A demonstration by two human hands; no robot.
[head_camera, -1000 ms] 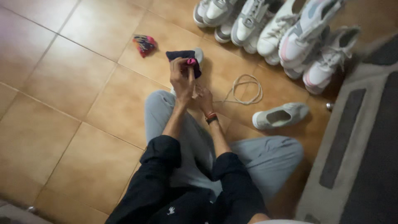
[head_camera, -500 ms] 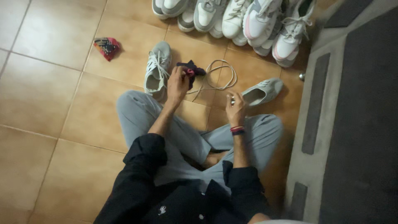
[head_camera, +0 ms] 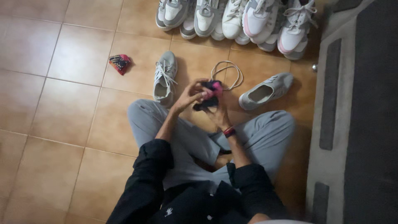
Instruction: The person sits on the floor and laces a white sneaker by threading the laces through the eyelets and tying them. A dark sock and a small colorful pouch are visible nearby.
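Both hands, left (head_camera: 190, 96) and right (head_camera: 216, 111), now grip the dark-and-pink sock (head_camera: 208, 95) together, right newly joined

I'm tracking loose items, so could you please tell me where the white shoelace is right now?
In the head view, the white shoelace lies looped on the tiled floor, just beyond the hands, between the laced grey shoe and the unlaced grey shoe.

head cam | looks steeply down | near hands, lap
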